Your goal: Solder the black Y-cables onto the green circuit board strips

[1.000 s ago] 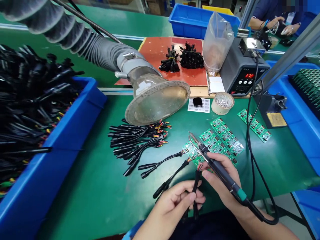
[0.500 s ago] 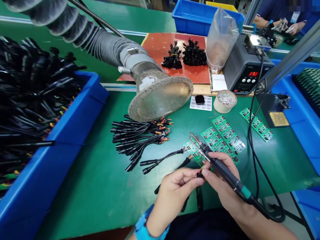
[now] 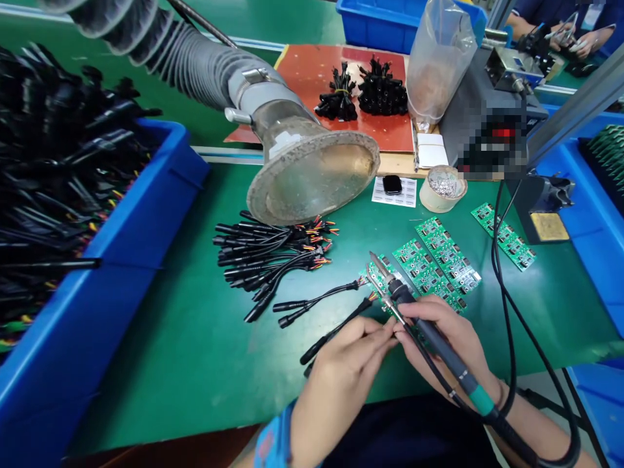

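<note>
My right hand (image 3: 451, 335) is wrapped round a soldering iron (image 3: 433, 335), whose tip reaches over the nearest green circuit board strip (image 3: 385, 266). A thin metal tube runs along the side of the iron. My left hand (image 3: 344, 361) is closed in a pinch at the board's near edge, against the right fingertips. The wire end of a black cable is in that pinch, mostly hidden by the fingers. Two split black cables (image 3: 319, 303) lie left of the board, their coloured wires at its left edge. Part of another cable shows beneath my left hand.
A fume extractor hood (image 3: 314, 175) hangs over a pile of black cables (image 3: 268, 253). A blue bin (image 3: 146, 214) full of cables stands left. More board strips (image 3: 448, 253), a solder tub (image 3: 442, 188) and the iron's stand (image 3: 548, 201) are right. A co-worker's hands (image 3: 580, 42) show behind.
My left hand has turned over and moved its pinch up to the board's near edge, covering the cable end. My right hand has shifted slightly with the iron. The view has tilted a little.
</note>
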Tool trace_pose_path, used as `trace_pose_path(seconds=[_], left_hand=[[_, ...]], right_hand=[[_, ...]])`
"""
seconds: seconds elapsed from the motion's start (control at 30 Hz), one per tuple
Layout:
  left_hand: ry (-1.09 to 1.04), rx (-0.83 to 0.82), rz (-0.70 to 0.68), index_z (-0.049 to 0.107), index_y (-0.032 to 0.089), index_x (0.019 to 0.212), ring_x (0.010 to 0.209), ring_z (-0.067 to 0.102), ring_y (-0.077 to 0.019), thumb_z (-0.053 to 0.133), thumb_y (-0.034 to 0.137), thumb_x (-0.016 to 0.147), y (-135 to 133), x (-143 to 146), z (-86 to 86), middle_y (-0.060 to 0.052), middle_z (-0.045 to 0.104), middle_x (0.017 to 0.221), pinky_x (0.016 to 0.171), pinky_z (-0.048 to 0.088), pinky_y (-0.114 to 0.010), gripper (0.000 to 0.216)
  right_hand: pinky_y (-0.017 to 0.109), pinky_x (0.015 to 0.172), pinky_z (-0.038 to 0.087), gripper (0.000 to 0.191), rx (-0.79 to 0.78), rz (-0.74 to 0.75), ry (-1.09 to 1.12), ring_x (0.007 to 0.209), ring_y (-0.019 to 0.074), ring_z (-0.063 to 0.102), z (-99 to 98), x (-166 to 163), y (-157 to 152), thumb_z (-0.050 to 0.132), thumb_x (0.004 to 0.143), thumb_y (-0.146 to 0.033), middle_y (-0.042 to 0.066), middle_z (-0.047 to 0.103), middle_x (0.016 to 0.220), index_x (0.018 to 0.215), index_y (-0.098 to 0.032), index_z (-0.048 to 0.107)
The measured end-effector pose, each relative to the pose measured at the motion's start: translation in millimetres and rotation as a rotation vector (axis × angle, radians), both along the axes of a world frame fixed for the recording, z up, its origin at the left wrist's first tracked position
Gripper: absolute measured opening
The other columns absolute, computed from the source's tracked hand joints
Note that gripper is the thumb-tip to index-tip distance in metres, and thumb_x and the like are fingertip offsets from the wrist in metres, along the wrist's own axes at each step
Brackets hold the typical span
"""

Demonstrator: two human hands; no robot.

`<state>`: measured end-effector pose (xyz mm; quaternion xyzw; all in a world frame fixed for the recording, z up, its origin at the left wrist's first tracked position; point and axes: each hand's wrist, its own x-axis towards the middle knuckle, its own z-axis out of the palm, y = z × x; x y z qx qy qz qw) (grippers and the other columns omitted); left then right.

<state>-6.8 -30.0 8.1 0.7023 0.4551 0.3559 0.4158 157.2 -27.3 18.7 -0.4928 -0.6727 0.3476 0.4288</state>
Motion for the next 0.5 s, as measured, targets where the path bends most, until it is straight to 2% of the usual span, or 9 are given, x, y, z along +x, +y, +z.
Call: trace_pose_path(seconds=[0.07, 0.13, 0.2, 0.27, 0.33, 0.37, 0.43, 0.5], left_hand=[[0.107, 0.117, 0.065, 0.069, 0.019, 0.098, 0.072, 0.061, -0.0143, 0.051, 0.017, 0.087, -7, 4, -2.2, -0.005, 0.063, 0.079, 0.068, 0.054, -0.026, 0.022], [0.134, 0.116, 0.089, 0.069, 0.018, 0.097, 0.075, 0.063, -0.0154, 0.053, 0.018, 0.086, -11, 5, -4.8, -0.006, 0.065, 0.082, 0.071, 0.055, -0.028, 0.019], [0.070, -0.030, 0.120, 0.070, 0.018, 0.093, 0.068, 0.063, -0.0140, 0.058, 0.022, 0.083, -9, 3, -6.3, -0.004, 0.066, 0.077, 0.064, 0.055, -0.025, 0.016], [-0.031, -0.267, 0.193, 0.069, 0.017, 0.092, 0.057, 0.062, -0.0121, 0.062, 0.027, 0.080, -3, -1, -6.0, -0.001, 0.066, 0.067, 0.053, 0.054, -0.022, 0.017], [-0.111, -0.449, 0.271, 0.066, 0.015, 0.097, 0.050, 0.060, -0.0118, 0.065, 0.030, 0.076, 3, -5, -4.8, 0.001, 0.064, 0.060, 0.046, 0.052, -0.022, 0.026], [-0.128, -0.486, 0.292, 0.065, 0.014, 0.099, 0.049, 0.060, -0.0119, 0.066, 0.031, 0.075, 5, -7, -4.3, 0.002, 0.064, 0.059, 0.045, 0.051, -0.022, 0.029], [-0.090, -0.444, 0.296, 0.064, 0.015, 0.097, 0.050, 0.060, -0.0119, 0.066, 0.031, 0.075, 7, -9, -4.4, 0.002, 0.064, 0.060, 0.046, 0.051, -0.022, 0.028], [0.034, -0.300, 0.255, 0.066, 0.017, 0.092, 0.054, 0.060, -0.0119, 0.064, 0.031, 0.077, 7, -9, -6.1, 0.000, 0.065, 0.064, 0.051, 0.052, -0.023, 0.021]], right_hand=[[0.030, 0.075, 0.055, 0.032, 0.025, -0.006, -0.054, 0.082, 0.0147, 0.062, -5.2, -2, -2, 0.057, 0.078, -0.008, 0.001, 0.063, 0.087, 0.106, -0.025, 0.057], [0.029, 0.072, 0.055, 0.030, 0.000, -0.043, -0.035, 0.079, 0.0144, 0.063, -11.5, -5, -6, 0.058, 0.079, -0.010, 0.001, 0.063, 0.086, 0.105, -0.025, 0.057], [0.026, 0.066, 0.055, 0.027, -0.052, -0.140, 0.026, 0.073, 0.0129, 0.063, -18.9, -5, -13, 0.061, 0.079, -0.013, 0.000, 0.062, 0.083, 0.103, -0.025, 0.056], [0.025, 0.065, 0.054, 0.026, -0.044, -0.260, 0.051, 0.073, 0.0132, 0.064, -27.5, -3, -22, 0.063, 0.079, -0.013, 0.000, 0.062, 0.083, 0.101, -0.025, 0.057], [0.030, 0.071, 0.054, 0.030, 0.048, -0.299, 0.010, 0.080, 0.0159, 0.064, -36.1, 3, -31, 0.063, 0.077, -0.009, 0.001, 0.064, 0.086, 0.102, -0.025, 0.057], [0.033, 0.074, 0.053, 0.032, 0.108, -0.281, -0.022, 0.083, 0.0175, 0.064, -39.8, 7, -36, 0.062, 0.077, -0.007, 0.002, 0.065, 0.086, 0.103, -0.026, 0.057], [0.040, 0.080, 0.051, 0.038, 0.223, -0.210, -0.095, 0.084, 0.0197, 0.064, -44.5, 16, -43, 0.058, 0.078, -0.003, 0.002, 0.067, 0.083, 0.108, -0.027, 0.056], [0.043, 0.079, 0.052, 0.044, 0.289, -0.124, -0.168, 0.077, 0.0198, 0.064, -44.3, 24, -49, 0.054, 0.078, -0.003, 0.000, 0.067, 0.077, 0.114, -0.028, 0.053]])
